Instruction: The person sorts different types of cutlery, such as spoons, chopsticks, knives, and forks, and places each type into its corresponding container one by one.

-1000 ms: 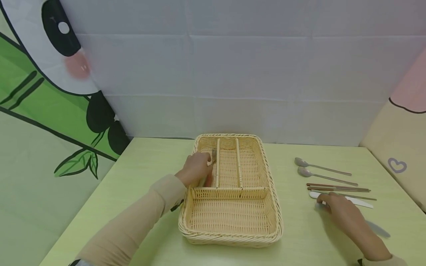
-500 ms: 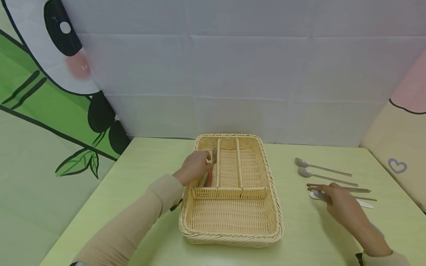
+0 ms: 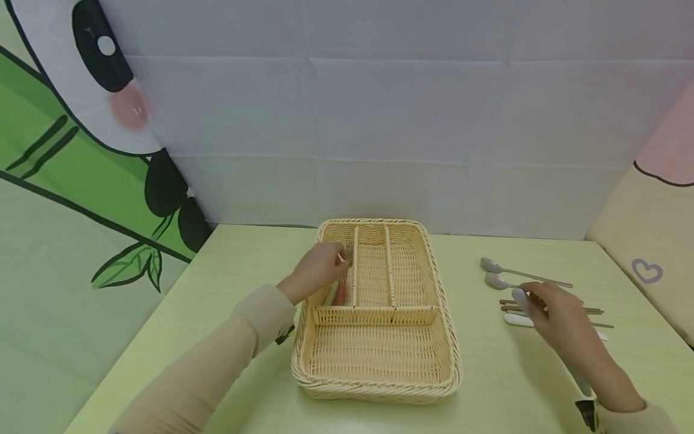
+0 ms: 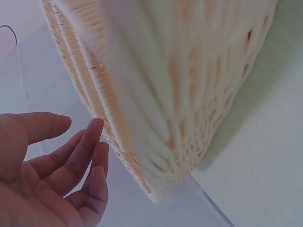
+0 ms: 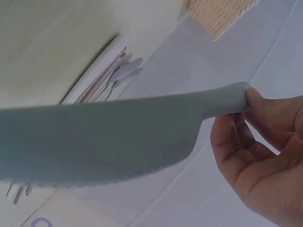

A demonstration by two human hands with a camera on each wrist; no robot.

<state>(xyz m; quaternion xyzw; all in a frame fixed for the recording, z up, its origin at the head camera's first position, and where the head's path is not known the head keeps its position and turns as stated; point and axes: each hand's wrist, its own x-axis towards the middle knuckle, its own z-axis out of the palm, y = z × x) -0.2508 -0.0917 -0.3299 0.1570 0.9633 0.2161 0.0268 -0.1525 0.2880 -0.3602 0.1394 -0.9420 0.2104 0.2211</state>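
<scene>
"What has your right hand (image 3: 564, 316) done?"

"I've lifted the grey-green knife (image 5: 147, 137) off the table (image 3: 257, 389); to the right of the basket (image 3: 375, 352), my hand has shifted toward the basket's far end."

"And your left hand (image 3: 318, 269)?"

"I've eased it slightly farther along the basket too, baring more of the green handle (image 3: 332, 294). How high it sits, I can't quite judge."

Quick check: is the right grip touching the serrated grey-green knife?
Touching. The right wrist view shows the right grip pinching the knife between thumb and fingers, at its handle's end.
</scene>
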